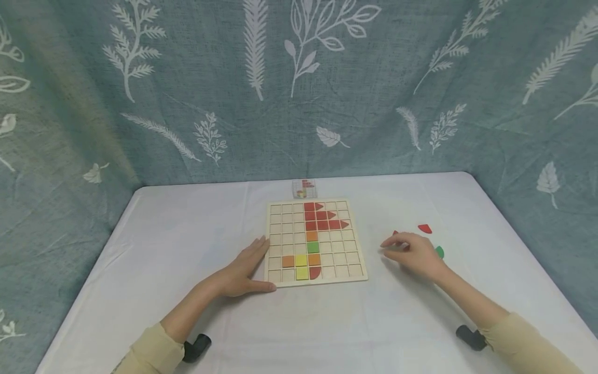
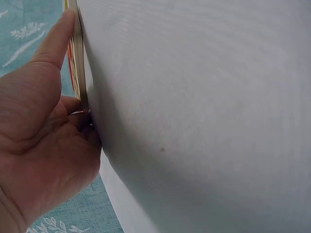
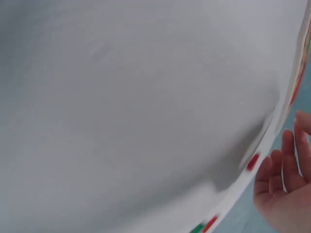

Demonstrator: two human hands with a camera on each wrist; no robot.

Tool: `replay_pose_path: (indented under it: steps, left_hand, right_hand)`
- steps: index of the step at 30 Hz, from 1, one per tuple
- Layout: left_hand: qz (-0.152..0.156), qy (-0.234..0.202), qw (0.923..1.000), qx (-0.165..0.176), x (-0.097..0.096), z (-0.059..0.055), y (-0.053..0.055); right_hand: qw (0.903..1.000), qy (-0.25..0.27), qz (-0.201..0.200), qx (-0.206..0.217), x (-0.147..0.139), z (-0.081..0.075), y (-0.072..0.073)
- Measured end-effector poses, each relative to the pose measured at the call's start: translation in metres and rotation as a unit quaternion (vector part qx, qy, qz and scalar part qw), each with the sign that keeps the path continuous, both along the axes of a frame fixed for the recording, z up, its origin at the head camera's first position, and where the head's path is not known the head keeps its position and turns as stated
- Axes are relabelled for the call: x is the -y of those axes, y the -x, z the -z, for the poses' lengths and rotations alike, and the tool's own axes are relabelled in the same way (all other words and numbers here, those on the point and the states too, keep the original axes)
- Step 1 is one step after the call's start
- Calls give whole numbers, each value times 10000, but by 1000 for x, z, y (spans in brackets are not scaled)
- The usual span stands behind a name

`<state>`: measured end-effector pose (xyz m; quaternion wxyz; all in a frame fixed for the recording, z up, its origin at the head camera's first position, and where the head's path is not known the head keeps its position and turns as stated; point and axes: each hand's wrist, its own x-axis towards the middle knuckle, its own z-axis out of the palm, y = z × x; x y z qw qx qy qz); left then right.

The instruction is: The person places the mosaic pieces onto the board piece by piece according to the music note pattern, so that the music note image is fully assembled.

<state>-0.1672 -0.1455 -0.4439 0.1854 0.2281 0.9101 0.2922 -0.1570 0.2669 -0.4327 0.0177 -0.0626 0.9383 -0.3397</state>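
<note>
A wooden grid board [image 1: 336, 254] lies on the white table, with red, orange, green and yellow tiles set in some squares. My left hand [image 1: 243, 270] rests against its left edge, fingers straight and the thumb at the near left corner. In the left wrist view the left hand [image 2: 39, 131] touches the board's side [image 2: 77, 58]. To the right of the board, my right hand [image 1: 416, 254] hovers over the table with loosely bent fingers. Nothing shows between the right hand's fingers [image 3: 288, 160]. Near it lie a red piece [image 1: 424, 228], a green piece [image 1: 439, 252] and another red piece, partly hidden.
A small clear-looking pattern card [image 1: 304, 188] with a coloured design sits just behind the board. A blue-green curtain [image 1: 224, 140] with white leaf prints hangs along the back and sides of the white-covered table [image 1: 196, 223].
</note>
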Motion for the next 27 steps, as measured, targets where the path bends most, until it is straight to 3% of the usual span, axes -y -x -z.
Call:
replay_pose_path:
  steps: [9, 18, 27]
  left_hand:
    - [-4, -31, 10000, 78, 0, -2, 0]
    - [6, -44, 10000, 48, 0, -2, 0]
    - [36, -70, 10000, 40, -1, -4, -1]
  right_hand:
    - [9982, -153, 540, -194, -53, -1, -20]
    - [9947, -456, 911, -148, -84, -2, -31]
    - [9961, -469, 739, -69, -90, -1, -29]
